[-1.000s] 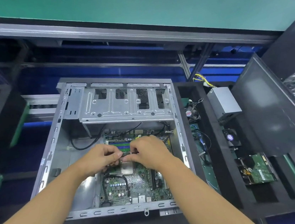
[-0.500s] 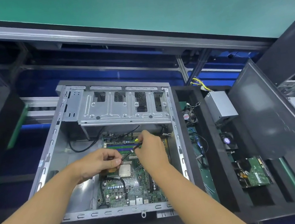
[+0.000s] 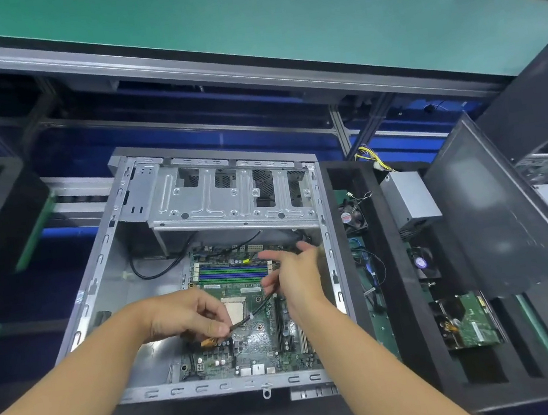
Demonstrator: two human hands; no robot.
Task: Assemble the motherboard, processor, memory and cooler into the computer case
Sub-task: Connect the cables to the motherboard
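The open grey computer case (image 3: 95, 284) lies flat in front of me with the green motherboard (image 3: 258, 343) seated inside. The processor (image 3: 234, 307) sits in its socket, partly hidden by my left hand. Blue and green memory slots (image 3: 232, 271) run across the board's far part. My left hand (image 3: 182, 316) pinches the near end of a thin black cable (image 3: 256, 311) with a yellow connector. My right hand (image 3: 295, 277) hovers blurred over the board's right side with fingers spread, the cable passing under it. No cooler is mounted on the processor.
A black foam tray (image 3: 399, 312) to the right of the case holds a small fan (image 3: 353, 216), a grey power supply (image 3: 409, 197) with yellow wires, another fan (image 3: 420, 261) and a hard drive (image 3: 469, 321). A dark case panel (image 3: 494, 211) leans at right. A green bench (image 3: 243, 21) spans behind.
My left hand drew back toward me, still pinching the cable end. My right hand let go, opened its fingers and moved right and farther. The view shifted slightly left.
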